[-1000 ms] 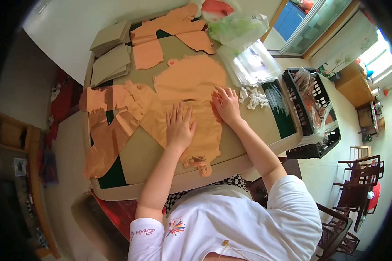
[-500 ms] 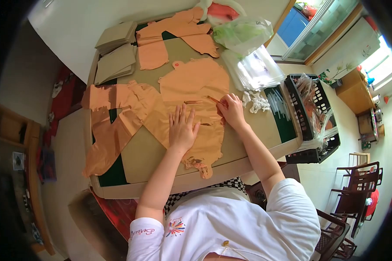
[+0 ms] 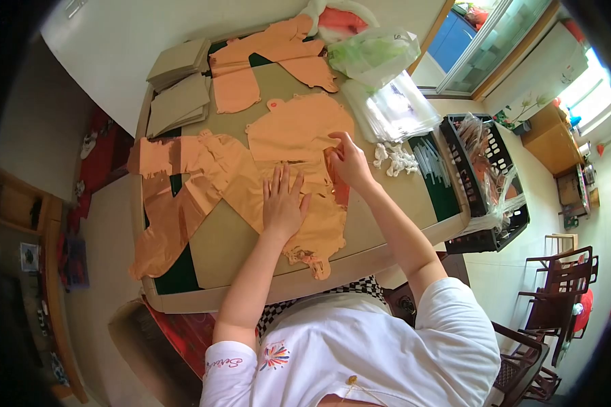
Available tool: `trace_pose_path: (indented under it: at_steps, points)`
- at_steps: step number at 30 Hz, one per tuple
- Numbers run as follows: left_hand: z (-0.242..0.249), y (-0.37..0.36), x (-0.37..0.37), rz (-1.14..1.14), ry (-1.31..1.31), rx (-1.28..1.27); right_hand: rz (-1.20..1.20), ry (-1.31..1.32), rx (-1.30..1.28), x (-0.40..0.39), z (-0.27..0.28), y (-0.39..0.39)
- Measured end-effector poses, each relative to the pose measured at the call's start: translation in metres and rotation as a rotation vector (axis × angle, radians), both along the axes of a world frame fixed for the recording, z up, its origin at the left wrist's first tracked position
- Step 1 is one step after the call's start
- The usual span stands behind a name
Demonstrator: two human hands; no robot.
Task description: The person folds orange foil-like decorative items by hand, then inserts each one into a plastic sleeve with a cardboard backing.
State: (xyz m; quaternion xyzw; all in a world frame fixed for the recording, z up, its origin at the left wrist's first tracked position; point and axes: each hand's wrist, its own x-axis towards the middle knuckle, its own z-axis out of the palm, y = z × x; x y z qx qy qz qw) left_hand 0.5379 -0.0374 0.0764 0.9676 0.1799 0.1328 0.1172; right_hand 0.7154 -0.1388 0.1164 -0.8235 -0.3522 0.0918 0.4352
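A flat, shiny rose-gold foil sheet (image 3: 302, 129) with small tabs lies in the middle of the table (image 3: 217, 237). My left hand (image 3: 284, 203) rests flat on it with its fingers spread. At the sheet's right edge is my right hand (image 3: 348, 159), index finger bent and the other fingers curled in; what it pinches, if anything, is hidden. Beside it the foil is creased and darker. A second foil piece (image 3: 176, 197) spreads to the left, reaching the middle sheet. Another foil piece (image 3: 237, 78) lies at the back.
Stacks of beige card (image 3: 180, 105) sit at the back left. Clear plastic bags (image 3: 394, 108), a green-white bag (image 3: 377, 54), white clips or ties (image 3: 395, 159) and thin clear tubes (image 3: 431, 161) are on the right. A black crate (image 3: 502, 163) stands beside the table.
My right hand has moved slightly left and up, its fingers more curled. The foil's right edge beside it is now folded or raised. My left hand stays flat in place.
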Motion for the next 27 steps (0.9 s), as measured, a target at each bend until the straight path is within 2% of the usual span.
trace_pose_path:
  at_steps: [1,4,7,10,11,14,17,20,23,26,27]
  points:
    - [-0.001,0.000,0.000,0.000,0.000,0.003,0.012,-0.006,-0.008,-0.002,0.002,0.003]
    - [-0.001,0.000,0.000,-0.005,-0.004,-0.022,0.151,0.533,0.240,-0.008,0.004,0.008]
    - [-0.003,0.000,0.000,-0.003,-0.004,-0.048,0.183,0.854,0.560,-0.004,-0.011,0.001]
    - [-0.002,0.001,0.000,-0.001,-0.014,-0.054,0.081,-0.296,0.021,0.002,-0.044,-0.019]
    - [-0.002,0.001,0.000,-0.003,-0.017,-0.055,0.136,-0.369,-0.105,0.004,-0.054,-0.027]
    - [-0.005,0.001,-0.001,-0.013,-0.026,-0.031,0.218,-0.561,-0.332,-0.008,-0.043,-0.032]
    - [-0.010,0.002,0.000,-0.020,-0.088,0.015,0.259,-0.613,-0.400,-0.010,-0.049,-0.027]
    - [-0.007,0.001,0.000,-0.012,-0.073,0.011,0.228,-0.532,-0.213,-0.023,-0.043,-0.019]
    - [-0.002,0.001,0.001,0.002,-0.023,-0.037,0.302,-0.546,-0.249,-0.030,-0.034,-0.017]
    - [-0.003,0.000,0.000,-0.002,-0.093,-0.015,0.357,-0.541,-0.288,-0.035,-0.029,-0.018]
    - [-0.006,0.002,0.000,0.006,-0.149,-0.106,0.355,-0.566,-0.285,-0.034,-0.033,-0.018]
